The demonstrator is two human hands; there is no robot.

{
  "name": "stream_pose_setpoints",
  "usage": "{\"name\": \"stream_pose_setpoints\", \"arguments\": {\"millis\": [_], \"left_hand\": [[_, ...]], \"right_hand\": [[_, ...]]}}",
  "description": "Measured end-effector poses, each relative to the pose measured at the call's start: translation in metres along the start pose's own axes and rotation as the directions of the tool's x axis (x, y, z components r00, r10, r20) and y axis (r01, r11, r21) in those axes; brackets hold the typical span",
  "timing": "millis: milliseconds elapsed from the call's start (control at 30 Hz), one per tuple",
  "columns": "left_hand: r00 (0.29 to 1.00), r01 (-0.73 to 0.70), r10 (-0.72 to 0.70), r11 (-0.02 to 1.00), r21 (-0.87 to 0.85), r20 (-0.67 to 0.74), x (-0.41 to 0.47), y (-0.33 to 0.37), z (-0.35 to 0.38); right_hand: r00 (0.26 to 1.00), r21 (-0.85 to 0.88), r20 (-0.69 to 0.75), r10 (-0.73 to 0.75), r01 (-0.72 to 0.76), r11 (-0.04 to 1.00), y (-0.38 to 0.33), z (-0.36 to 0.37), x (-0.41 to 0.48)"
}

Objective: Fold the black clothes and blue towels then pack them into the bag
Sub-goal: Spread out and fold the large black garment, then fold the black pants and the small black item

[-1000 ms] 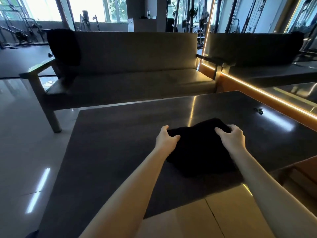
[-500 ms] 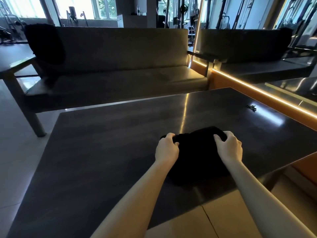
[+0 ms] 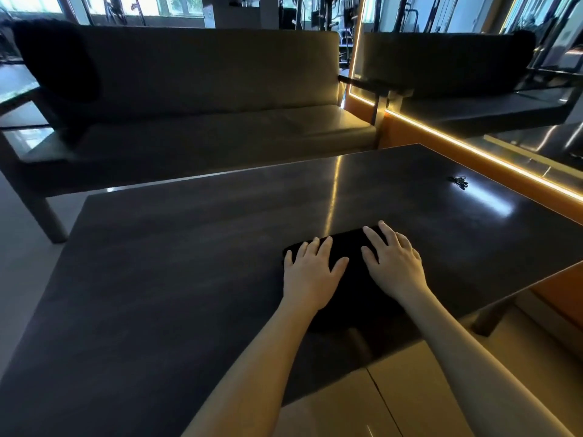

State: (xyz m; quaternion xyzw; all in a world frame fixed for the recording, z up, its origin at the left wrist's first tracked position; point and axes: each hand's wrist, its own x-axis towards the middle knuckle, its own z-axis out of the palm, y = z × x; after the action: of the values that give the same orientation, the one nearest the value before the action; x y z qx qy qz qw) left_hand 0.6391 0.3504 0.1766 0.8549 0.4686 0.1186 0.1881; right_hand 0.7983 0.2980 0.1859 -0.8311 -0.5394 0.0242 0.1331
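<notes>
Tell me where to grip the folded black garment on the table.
Probably its left and right ends, from the near side. The black garment lies flat and folded on the table under the left hand and right hand, both flat; pinching each end through all layers should keep the fold.

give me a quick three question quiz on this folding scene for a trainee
1. True or false: the left hand and right hand both press flat, fingers straight, on the folded black garment.
2. Multiple choice: on the dark table, the garment lies A) at the far edge, B) close to the near edge, C) hanging off the left side.
3. Fill in: the small dark tangled object sits toward the table's far ___ corner.

Key: 1 true; 2 B; 3 right.
</notes>
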Motion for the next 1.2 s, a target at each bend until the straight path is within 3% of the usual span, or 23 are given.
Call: {"name": "stream_pose_setpoints", "arguments": {"millis": [133,333,467,733,967,1200], "left_hand": [[0.999,-0.023,0.023,1.000,-0.001,-0.047,0.000,-0.003,0.007],[0.994,0.033,-0.031,0.999,-0.013,0.110,-0.002,0.001,-0.011],[0.988,0.045,-0.039,0.998,-0.042,0.149,-0.016,-0.010,-0.030],[0.990,0.128,-0.124,0.989,-0.071,0.063,-0.082,-0.042,-0.077],[0.959,0.273,-0.270,0.962,-0.025,0.084,-0.160,-0.064,-0.123],[0.930,0.368,-0.367,0.929,-0.042,0.030,-0.225,-0.078,-0.151]], "right_hand": [[1.000,0.007,-0.015,0.003,-0.003,1.000,0.000,0.004,-0.004],[0.999,-0.124,0.033,0.006,-0.002,0.992,-0.009,-0.007,-0.006],[0.998,-0.169,-0.004,-0.070,0.069,0.983,-0.020,-0.023,-0.014],[0.974,0.097,-0.174,-0.145,0.163,0.982,-0.065,-0.049,-0.060],[0.968,0.323,-0.050,-0.246,0.249,0.913,-0.127,-0.061,-0.122],[0.942,0.441,0.044,-0.333,0.281,0.852,-0.169,-0.068,-0.168]]}}
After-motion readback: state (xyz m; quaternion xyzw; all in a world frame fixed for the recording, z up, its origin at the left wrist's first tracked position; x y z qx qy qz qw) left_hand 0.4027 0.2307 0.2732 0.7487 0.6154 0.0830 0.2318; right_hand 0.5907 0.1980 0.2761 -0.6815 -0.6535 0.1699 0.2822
